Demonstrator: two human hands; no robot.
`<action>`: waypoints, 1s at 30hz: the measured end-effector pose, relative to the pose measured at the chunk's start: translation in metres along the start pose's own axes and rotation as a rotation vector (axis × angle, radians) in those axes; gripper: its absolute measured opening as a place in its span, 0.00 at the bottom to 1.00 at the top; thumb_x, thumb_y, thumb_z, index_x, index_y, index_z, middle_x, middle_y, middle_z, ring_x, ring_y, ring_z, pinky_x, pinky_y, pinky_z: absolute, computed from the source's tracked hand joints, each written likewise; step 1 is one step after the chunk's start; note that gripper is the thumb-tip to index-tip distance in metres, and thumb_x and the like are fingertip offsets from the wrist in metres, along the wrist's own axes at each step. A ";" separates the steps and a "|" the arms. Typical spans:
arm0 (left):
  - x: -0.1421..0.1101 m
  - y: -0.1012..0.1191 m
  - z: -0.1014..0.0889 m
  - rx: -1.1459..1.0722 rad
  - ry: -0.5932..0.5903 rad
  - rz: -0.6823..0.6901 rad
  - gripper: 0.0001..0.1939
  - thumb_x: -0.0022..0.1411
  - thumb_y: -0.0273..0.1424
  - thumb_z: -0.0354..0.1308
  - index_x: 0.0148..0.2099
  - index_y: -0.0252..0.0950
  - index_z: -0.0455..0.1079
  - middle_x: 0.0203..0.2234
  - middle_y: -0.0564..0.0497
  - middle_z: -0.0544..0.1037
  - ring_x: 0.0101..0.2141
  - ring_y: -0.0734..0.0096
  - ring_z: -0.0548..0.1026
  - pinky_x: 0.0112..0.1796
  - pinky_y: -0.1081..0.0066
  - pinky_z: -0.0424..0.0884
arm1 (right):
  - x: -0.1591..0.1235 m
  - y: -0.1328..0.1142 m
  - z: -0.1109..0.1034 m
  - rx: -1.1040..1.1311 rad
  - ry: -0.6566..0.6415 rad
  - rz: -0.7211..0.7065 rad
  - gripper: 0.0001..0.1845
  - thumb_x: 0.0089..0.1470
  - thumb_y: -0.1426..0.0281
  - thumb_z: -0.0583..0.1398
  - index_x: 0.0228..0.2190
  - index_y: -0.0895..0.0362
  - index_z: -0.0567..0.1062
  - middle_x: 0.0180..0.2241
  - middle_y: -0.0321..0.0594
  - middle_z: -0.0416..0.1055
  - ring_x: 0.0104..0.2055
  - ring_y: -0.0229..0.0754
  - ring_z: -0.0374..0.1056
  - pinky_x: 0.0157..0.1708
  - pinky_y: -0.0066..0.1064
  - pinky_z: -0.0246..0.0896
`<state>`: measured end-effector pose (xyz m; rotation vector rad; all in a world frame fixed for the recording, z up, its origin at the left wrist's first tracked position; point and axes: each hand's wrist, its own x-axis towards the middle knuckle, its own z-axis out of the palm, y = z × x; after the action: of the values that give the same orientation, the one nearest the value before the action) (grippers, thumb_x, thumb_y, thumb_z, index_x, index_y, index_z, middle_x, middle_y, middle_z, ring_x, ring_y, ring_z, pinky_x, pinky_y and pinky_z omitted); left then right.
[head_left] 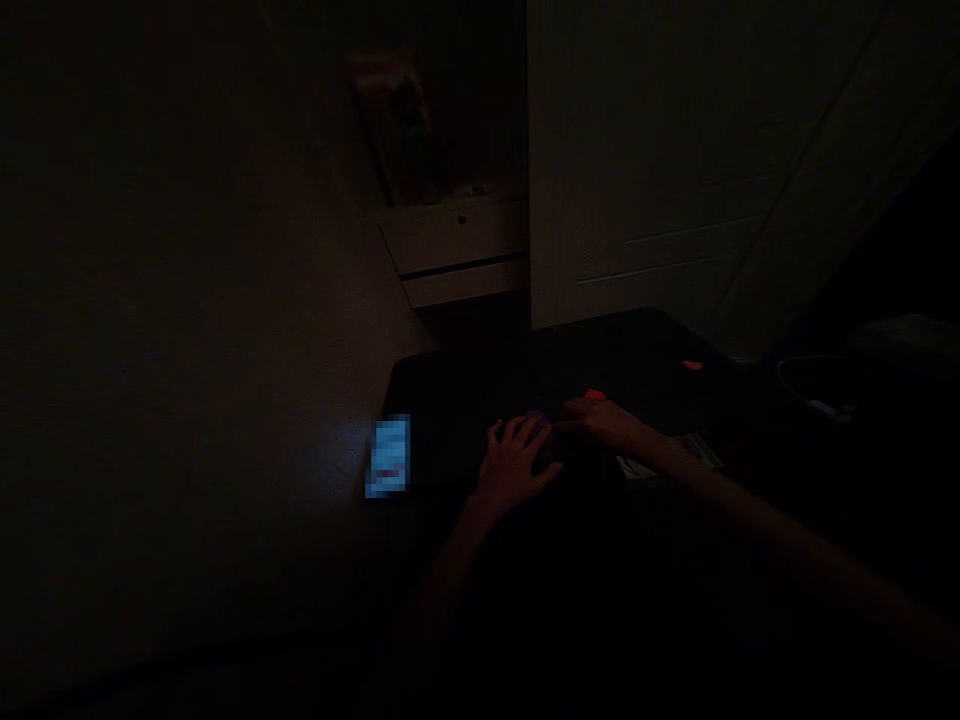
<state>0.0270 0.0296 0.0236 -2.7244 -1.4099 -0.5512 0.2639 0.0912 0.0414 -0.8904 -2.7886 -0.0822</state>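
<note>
The scene is very dark. My left hand (514, 460) lies with its fingers spread over the near side of a small purple object (537, 425), whose kind I cannot make out. Just right of it, my right hand (596, 418) is closed, fingertips pointing at the purple object; what they pinch is hidden in shadow. A bright orange piece (595, 395) shows at the far edge of my right hand, and whether it touches the hand is unclear. Both hands are over a dark, round-cornered table (465, 390).
A lit phone-like screen (388, 457) is at the table's left edge, by the wall (225, 300). Printed paper (701, 450) lies under my right forearm. Another orange piece (692, 366) is at far right. Behind stand a pale door panel (637, 200) and drawers (457, 240).
</note>
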 end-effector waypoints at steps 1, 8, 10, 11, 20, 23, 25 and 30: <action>0.000 0.000 0.000 0.004 0.003 -0.001 0.30 0.67 0.52 0.51 0.67 0.48 0.60 0.67 0.50 0.63 0.63 0.52 0.60 0.62 0.42 0.54 | -0.001 0.000 -0.001 -0.002 -0.001 0.001 0.20 0.60 0.77 0.59 0.52 0.52 0.79 0.43 0.47 0.75 0.42 0.45 0.71 0.41 0.32 0.62; 0.001 0.000 0.001 0.011 -0.008 -0.015 0.29 0.67 0.51 0.52 0.66 0.50 0.61 0.67 0.50 0.63 0.63 0.52 0.61 0.62 0.42 0.54 | -0.007 0.001 -0.002 0.023 -0.021 0.025 0.23 0.60 0.78 0.58 0.53 0.49 0.78 0.43 0.44 0.75 0.42 0.42 0.71 0.41 0.30 0.62; 0.001 0.000 0.000 0.012 -0.014 -0.016 0.29 0.67 0.51 0.52 0.67 0.51 0.61 0.67 0.50 0.63 0.63 0.51 0.61 0.62 0.42 0.54 | -0.004 -0.002 -0.003 0.028 -0.015 0.023 0.22 0.59 0.78 0.58 0.52 0.50 0.79 0.43 0.44 0.75 0.41 0.42 0.71 0.40 0.30 0.63; 0.001 0.000 0.000 0.014 -0.015 -0.016 0.29 0.67 0.51 0.51 0.67 0.51 0.60 0.67 0.51 0.63 0.63 0.51 0.61 0.63 0.42 0.54 | -0.002 -0.003 -0.004 0.030 -0.010 0.022 0.21 0.59 0.77 0.59 0.52 0.51 0.79 0.43 0.45 0.75 0.41 0.43 0.71 0.40 0.30 0.63; 0.000 0.001 0.001 0.076 -0.010 -0.012 0.31 0.68 0.52 0.49 0.68 0.49 0.59 0.69 0.48 0.60 0.63 0.51 0.60 0.62 0.43 0.55 | -0.011 -0.003 -0.009 0.055 -0.026 0.037 0.21 0.59 0.77 0.59 0.50 0.49 0.80 0.44 0.44 0.76 0.43 0.44 0.72 0.42 0.31 0.64; 0.000 0.003 0.001 0.117 -0.012 -0.001 0.31 0.68 0.51 0.50 0.68 0.48 0.59 0.69 0.47 0.60 0.63 0.51 0.60 0.62 0.43 0.56 | -0.011 -0.009 -0.009 0.059 -0.035 0.027 0.20 0.60 0.77 0.58 0.50 0.50 0.80 0.44 0.46 0.75 0.43 0.45 0.72 0.42 0.32 0.65; -0.001 0.005 -0.001 0.150 -0.012 0.011 0.31 0.68 0.51 0.49 0.69 0.47 0.59 0.69 0.46 0.60 0.63 0.49 0.60 0.61 0.43 0.57 | -0.010 -0.012 -0.009 0.072 -0.030 0.032 0.20 0.60 0.77 0.58 0.50 0.50 0.80 0.43 0.46 0.75 0.42 0.45 0.72 0.42 0.32 0.66; 0.002 0.011 -0.006 0.234 -0.027 0.054 0.31 0.69 0.48 0.51 0.69 0.43 0.58 0.68 0.42 0.60 0.64 0.47 0.60 0.57 0.41 0.62 | -0.017 -0.011 -0.006 0.123 0.030 0.064 0.18 0.61 0.75 0.58 0.49 0.50 0.81 0.43 0.45 0.75 0.43 0.45 0.72 0.44 0.34 0.67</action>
<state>0.0345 0.0236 0.0314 -2.5839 -1.3098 -0.3238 0.2723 0.0714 0.0440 -0.9388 -2.7011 0.0843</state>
